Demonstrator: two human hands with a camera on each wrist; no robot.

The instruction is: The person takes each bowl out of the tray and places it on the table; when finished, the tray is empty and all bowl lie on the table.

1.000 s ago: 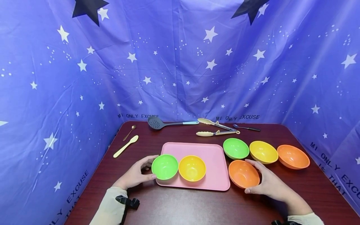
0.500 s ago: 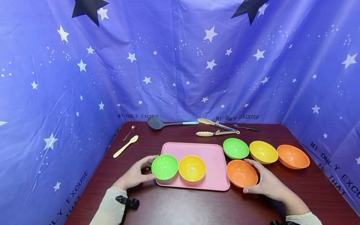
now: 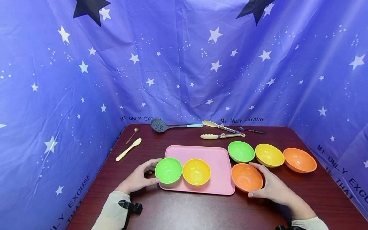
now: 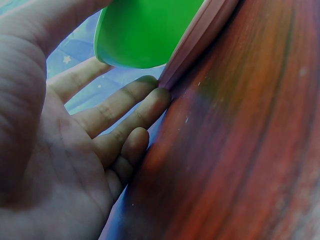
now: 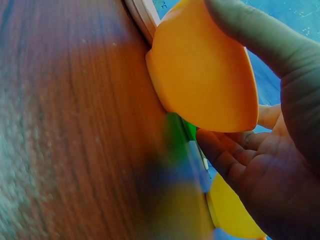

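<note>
A small green bowl (image 3: 168, 170) sits on the left end of the pink tray (image 3: 219, 159). My left hand (image 3: 140, 177) holds this bowl from the left, thumb in front and fingers at the rear; in the left wrist view the other fingers extend beside the tray edge. To its right on the tray is a small yellow bowl (image 3: 196, 172). My right hand (image 3: 277, 188) grips an orange bowl (image 3: 246, 177) from the right, thumb on the near side. In the right wrist view the orange bowl (image 5: 205, 70) rests on the table against the tray's edge.
Behind the right hand stand a green bowl (image 3: 241, 151), a yellow bowl (image 3: 269, 155) and an orange bowl (image 3: 300, 160). Along the back lie a slotted spatula (image 3: 159, 125), tongs (image 3: 222, 131) and a dark-handled spoon (image 3: 253, 130). Two spoons, one cream (image 3: 128, 149), one golden (image 3: 132, 135), lie left.
My right hand has slid the orange bowl slightly left, up to the tray's right edge. The left hand and the bowls on the tray have stayed put.
</note>
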